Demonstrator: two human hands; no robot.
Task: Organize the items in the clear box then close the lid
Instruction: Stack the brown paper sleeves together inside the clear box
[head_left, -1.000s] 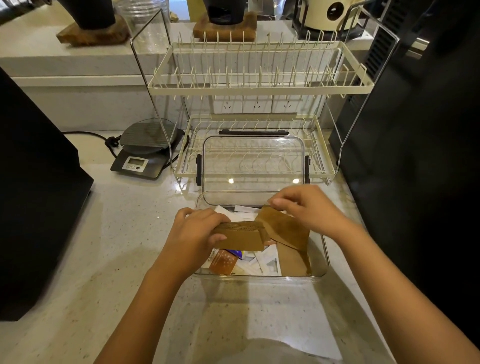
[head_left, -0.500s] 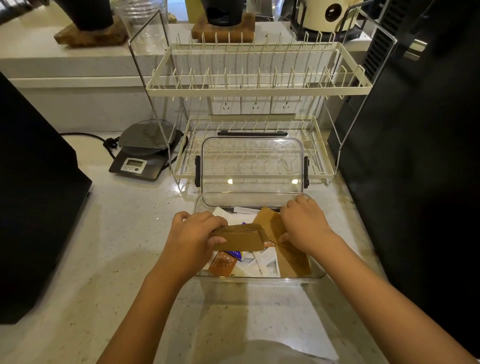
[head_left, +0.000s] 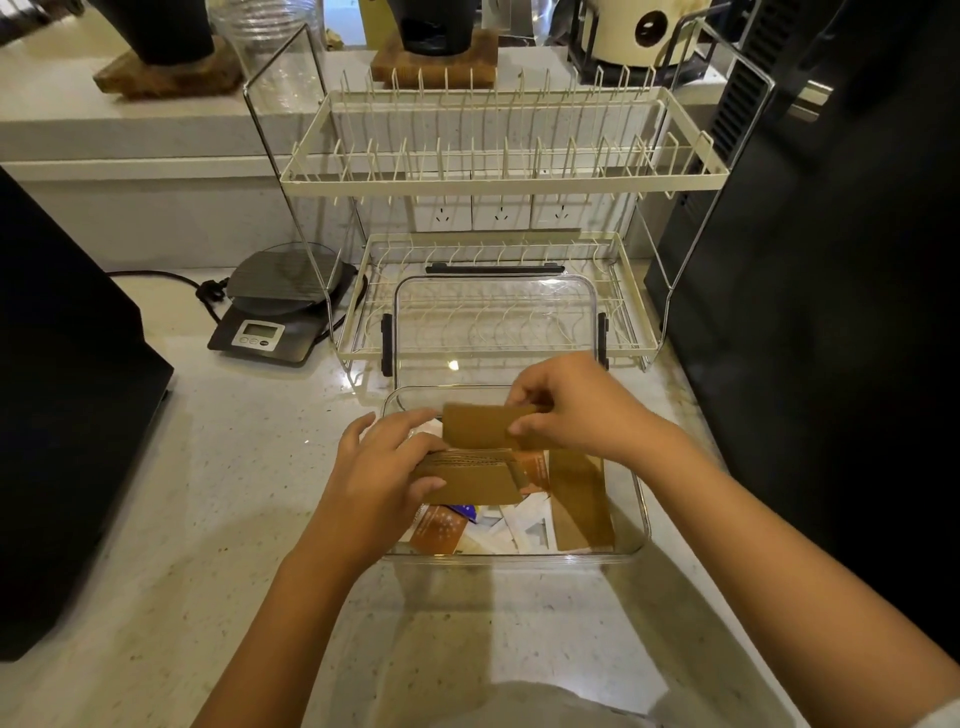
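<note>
The clear box (head_left: 642, 525) stands on the counter in front of me, its clear lid (head_left: 496, 322) tipped up open behind it. My left hand (head_left: 376, 483) grips a stack of brown packets (head_left: 467, 478) over the box's left half. My right hand (head_left: 571, 410) pinches a single brown packet (head_left: 480, 426) just above and behind that stack. Inside the box lie another brown packet (head_left: 582, 504) at the right, orange packets (head_left: 439, 530) and white sachets (head_left: 519, 525).
A cream two-tier dish rack (head_left: 498, 176) stands right behind the box. A kitchen scale (head_left: 275, 312) sits at the back left. Black appliances flank the counter on the left (head_left: 62, 415) and right (head_left: 831, 312).
My right hand has lifted one brown packet out of the box and carried it up and left over the stack. My left hand keeps holding the stack.
</note>
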